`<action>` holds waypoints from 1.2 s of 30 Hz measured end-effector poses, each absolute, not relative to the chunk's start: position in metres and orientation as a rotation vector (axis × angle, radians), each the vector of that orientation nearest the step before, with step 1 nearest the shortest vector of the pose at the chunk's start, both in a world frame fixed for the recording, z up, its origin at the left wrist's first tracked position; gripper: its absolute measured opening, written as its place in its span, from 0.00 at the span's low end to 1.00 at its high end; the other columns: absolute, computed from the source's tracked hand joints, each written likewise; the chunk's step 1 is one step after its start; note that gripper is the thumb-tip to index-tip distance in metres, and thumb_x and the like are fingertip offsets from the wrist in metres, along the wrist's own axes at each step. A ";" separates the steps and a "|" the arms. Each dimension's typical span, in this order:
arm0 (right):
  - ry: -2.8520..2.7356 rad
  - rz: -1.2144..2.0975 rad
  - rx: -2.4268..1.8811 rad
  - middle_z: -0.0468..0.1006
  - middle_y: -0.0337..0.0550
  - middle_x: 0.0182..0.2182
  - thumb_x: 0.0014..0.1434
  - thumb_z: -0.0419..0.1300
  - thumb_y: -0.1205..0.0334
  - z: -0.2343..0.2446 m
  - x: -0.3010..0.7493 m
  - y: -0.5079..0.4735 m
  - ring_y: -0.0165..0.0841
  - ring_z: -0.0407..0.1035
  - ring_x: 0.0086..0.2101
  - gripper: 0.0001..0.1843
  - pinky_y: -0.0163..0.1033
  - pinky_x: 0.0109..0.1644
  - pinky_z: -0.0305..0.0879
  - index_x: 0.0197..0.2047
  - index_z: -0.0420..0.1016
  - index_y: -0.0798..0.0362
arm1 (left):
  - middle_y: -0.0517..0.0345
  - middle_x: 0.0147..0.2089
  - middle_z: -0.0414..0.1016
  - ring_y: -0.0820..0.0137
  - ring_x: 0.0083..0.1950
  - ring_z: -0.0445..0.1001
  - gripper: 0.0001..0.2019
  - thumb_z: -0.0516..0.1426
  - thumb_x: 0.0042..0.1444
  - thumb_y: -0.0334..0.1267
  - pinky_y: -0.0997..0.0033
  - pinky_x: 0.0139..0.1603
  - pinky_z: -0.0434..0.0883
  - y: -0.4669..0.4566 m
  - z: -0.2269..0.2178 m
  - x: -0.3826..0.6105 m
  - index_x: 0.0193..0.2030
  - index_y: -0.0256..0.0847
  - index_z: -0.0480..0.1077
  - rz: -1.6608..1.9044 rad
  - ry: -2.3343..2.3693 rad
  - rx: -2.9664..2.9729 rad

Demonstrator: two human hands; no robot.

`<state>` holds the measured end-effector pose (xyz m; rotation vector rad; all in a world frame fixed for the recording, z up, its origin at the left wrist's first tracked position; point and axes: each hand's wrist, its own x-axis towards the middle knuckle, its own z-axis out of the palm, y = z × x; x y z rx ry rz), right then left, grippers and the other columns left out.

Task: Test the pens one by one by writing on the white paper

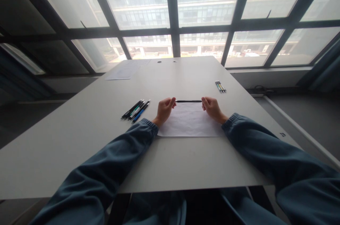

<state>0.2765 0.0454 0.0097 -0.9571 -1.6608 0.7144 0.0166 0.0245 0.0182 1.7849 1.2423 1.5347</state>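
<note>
A slim black pen [188, 101] lies level between my two hands, over the far edge of a white sheet of paper [191, 122]. My left hand [165, 108] is closed around its left end. Around the right end my right hand [211, 107] is closed in the same way. Fingers cover both tips of the pen. Left of my left hand, a group of several pens [136, 110] lies on the table, mostly black with some green, white and blue.
The white table [79, 140] reaches toward large windows. Farther right lie several thin pens or pencils [220, 86] side by side. More papers [122, 72] rest at the far left. Small dark round pieces [159, 62] show near the far edge.
</note>
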 end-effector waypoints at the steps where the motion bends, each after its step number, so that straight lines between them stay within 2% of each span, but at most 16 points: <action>1: -1.662 0.712 -0.961 0.65 0.37 0.14 0.65 0.51 0.34 0.010 0.277 0.045 0.28 0.60 0.18 0.33 0.36 0.26 0.57 0.18 0.61 0.50 | 0.58 0.22 0.70 0.72 0.25 0.68 0.27 0.55 0.63 0.59 0.71 0.30 0.65 0.024 0.018 0.017 0.23 0.39 0.72 1.534 1.244 1.788; 18: -1.648 0.741 -0.962 0.63 0.36 0.14 0.63 0.52 0.32 0.008 0.277 0.046 0.28 0.57 0.18 0.34 0.36 0.24 0.54 0.18 0.61 0.50 | 0.58 0.21 0.68 0.72 0.25 0.67 0.29 0.54 0.63 0.60 0.71 0.30 0.64 0.023 0.021 0.018 0.21 0.39 0.70 1.537 1.258 1.811; 36: -1.625 0.784 -0.934 0.62 0.35 0.14 0.64 0.53 0.35 0.006 0.276 0.048 0.28 0.57 0.18 0.32 0.36 0.24 0.51 0.19 0.61 0.50 | 0.59 0.21 0.68 0.73 0.25 0.67 0.27 0.54 0.65 0.57 0.71 0.30 0.63 0.024 0.017 0.016 0.22 0.39 0.70 1.532 1.236 1.833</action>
